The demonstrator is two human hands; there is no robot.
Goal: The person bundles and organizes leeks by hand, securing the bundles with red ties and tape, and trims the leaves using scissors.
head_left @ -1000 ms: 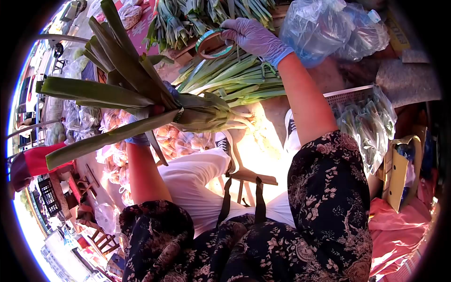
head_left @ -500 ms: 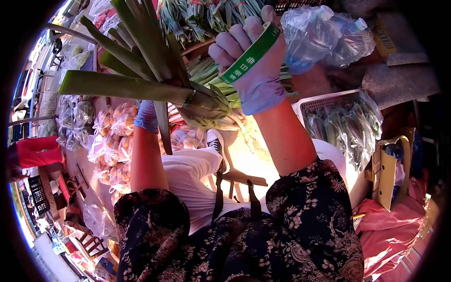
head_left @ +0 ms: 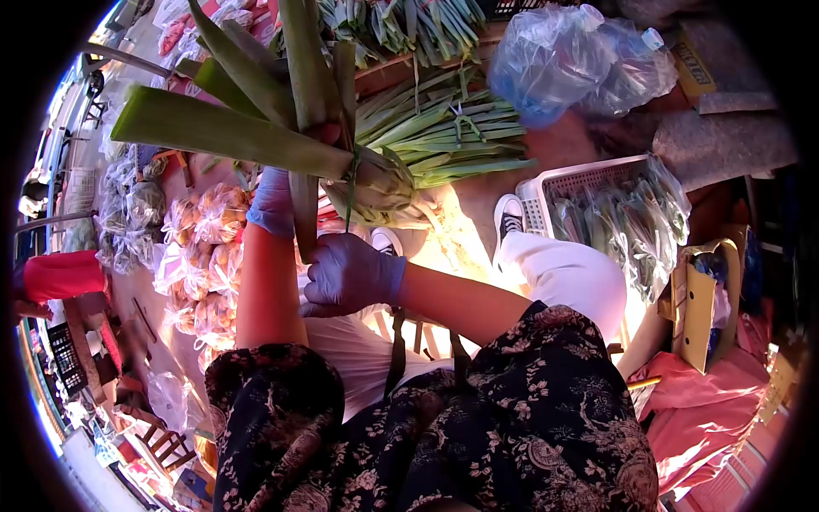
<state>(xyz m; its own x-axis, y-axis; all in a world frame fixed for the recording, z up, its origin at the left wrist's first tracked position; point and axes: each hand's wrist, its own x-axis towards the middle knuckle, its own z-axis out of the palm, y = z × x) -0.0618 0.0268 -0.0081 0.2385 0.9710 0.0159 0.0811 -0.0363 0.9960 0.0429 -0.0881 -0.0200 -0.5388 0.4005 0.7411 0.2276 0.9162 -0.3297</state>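
A bundle of leeks is up in front of me, wide green leaves fanning to the upper left and pale root ends to the right. My left hand, in a bluish glove, holds it from behind; most of its fingers are hidden by the leaves. A thin green strip circles the bundle and hangs down from it. My right hand, gloved too, is closed at the strip's lower end, just below the bundle. What lies inside the fist is hidden.
More leeks lie beyond, with tied green bunches behind. Clear plastic bags sit upper right. A white crate holds bagged vegetables. Bags of orange-brown produce stand left. A person's red sleeve shows far left.
My right hand, raised and open with a green printed band across it, has come down and closed below the bundle. The band is out of sight; a strip now hangs from the leeks.
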